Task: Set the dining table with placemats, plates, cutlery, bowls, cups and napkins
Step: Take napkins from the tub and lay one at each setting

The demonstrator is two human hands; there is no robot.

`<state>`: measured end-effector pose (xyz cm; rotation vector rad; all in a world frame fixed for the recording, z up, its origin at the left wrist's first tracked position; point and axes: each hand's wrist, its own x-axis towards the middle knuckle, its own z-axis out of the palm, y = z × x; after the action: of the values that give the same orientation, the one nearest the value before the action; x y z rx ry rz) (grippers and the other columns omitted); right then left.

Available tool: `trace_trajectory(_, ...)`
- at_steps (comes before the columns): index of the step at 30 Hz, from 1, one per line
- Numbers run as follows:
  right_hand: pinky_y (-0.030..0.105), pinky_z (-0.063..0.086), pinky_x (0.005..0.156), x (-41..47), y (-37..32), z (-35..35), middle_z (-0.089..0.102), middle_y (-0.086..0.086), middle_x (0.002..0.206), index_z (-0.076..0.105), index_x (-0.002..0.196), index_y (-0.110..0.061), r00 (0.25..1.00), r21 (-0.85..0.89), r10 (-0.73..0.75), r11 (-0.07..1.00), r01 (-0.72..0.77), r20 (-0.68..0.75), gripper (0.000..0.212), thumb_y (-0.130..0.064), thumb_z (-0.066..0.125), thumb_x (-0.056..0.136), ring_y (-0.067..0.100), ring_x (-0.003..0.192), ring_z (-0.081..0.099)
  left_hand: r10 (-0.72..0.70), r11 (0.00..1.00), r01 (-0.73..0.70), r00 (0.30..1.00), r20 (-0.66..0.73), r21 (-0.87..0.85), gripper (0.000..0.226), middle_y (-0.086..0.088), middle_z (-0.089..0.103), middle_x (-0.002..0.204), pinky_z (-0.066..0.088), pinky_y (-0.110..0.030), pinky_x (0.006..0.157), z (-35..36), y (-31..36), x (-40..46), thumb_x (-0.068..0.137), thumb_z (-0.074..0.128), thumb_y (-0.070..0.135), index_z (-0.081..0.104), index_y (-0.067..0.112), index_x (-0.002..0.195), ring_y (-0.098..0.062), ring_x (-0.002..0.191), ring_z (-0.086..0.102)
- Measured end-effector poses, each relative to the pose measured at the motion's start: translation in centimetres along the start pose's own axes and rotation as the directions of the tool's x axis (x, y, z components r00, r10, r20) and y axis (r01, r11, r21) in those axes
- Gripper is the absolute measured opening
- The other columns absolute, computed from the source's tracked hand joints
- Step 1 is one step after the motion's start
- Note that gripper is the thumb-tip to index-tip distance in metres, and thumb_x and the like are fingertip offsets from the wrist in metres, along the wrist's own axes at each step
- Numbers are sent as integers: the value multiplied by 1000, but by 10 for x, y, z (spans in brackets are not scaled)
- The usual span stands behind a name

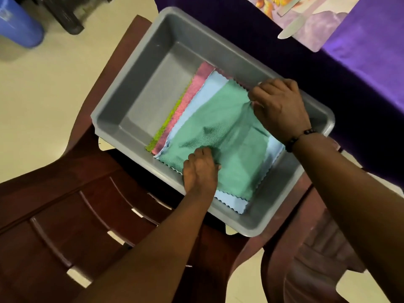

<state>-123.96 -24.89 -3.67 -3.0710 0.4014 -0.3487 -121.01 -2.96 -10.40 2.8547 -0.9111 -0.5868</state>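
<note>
— While both hands work in the grey tub (pixel 153 68), how far along would you say the table is?

— Late, I judge. The green napkin (pixel 218 127) lies on top of a fanned stack in the tub: a light blue napkin (pixel 231 202) under it, then a pink napkin (pixel 196 88), then a lime napkin (pixel 166 130) peeking out toward 9 o'clock. The right hand (pixel 279 106) pinches the green cloth's edge at about 2 o'clock, bunching it; the left hand (pixel 200 169) has its fingers curled into the same cloth at 7 o'clock, gripping it as far as I can tell.

— And the tub itself?

— It sits on a dark red plastic chair (pixel 65 215), just beside the purple tablecloth (pixel 371 62).

— Anything already laid?

— At 1 o'clock, a printed placemat (pixel 317 27) carries a table knife (pixel 293 27) and another utensil handle (pixel 290 7). So placemats and some cutlery look done. Plates, bowls and cups are out of view, so I cannot say.

— What is left?

— All four napkins, it seems, since none has left the tub.
</note>
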Motion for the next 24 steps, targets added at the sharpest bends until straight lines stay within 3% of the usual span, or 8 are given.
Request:
trace_trajectory(3,36,30,80,-12,-10,-25,61,4,82,62,95,-17,999,40,11,999,-10,-30,8,-15,57,89,28,86,53,28,1000,-28,1000,6,6,29,-5,60,117,46,-37,86,-6,0,-2,92,57,14,54,18,120,-26,102,60)
trace_trajectory(7,36,29,76,-23,-17,-64,61,6,87,67,95,-13,996,50,61,997,-58,-60,7,-18,65,90,29,89,52,50,988,-57,997,-54,-143,33,-10,52,123,41,-39,92,-40,-13,-10,90,52,11,55,15,122,-30,109,51)
trace_trajectory(11,40,38,80,-22,-25,-112,63,11,100,65,97,-11,966,245,256,940,-238,-44,13,-20,62,88,34,91,57,65,937,-99,992,-112,-335,9,-13,62,89,42,-43,72,-87,-37,-11,82,56,2,56,8,89,-32,86,58)
trace_trajectory(13,41,47,75,-18,-41,-138,65,9,97,64,99,-10,952,393,299,884,-254,-57,11,-17,59,91,32,85,61,82,913,-132,986,-144,-387,16,-7,57,78,43,-43,64,-116,-47,-11,80,58,0,49,14,80,-31,76,55)
trace_trajectory(15,37,48,73,-11,-59,-163,67,3,93,63,99,-12,926,497,365,824,-272,-97,8,-17,59,94,25,83,62,94,889,-160,981,-171,-429,25,-1,55,79,43,-42,62,-144,-56,-13,80,60,1,46,21,85,-27,75,52)
trace_trajectory(19,37,50,70,2,-95,-204,65,-4,87,60,97,-19,838,586,499,754,-295,-220,5,-20,62,93,21,80,62,133,835,-237,963,-236,-497,25,-2,58,95,48,-33,76,-201,-82,-12,87,67,7,65,17,110,-22,90,57)
trace_trajectory(22,26,43,68,10,-125,-239,62,-7,88,59,98,-13,754,613,561,742,-273,-343,6,-16,62,93,9,79,56,139,686,-292,951,-275,-666,10,0,59,92,41,-10,72,-253,-110,-20,86,72,11,70,12,96,-13,83,58)
trace_trajectory(24,22,36,65,14,-151,-263,59,-8,88,58,98,-10,678,611,602,742,-277,-423,7,-14,61,94,4,77,51,103,487,-279,959,-263,-827,11,3,68,94,48,-19,78,-286,-135,-30,86,74,21,71,18,96,-14,88,63)
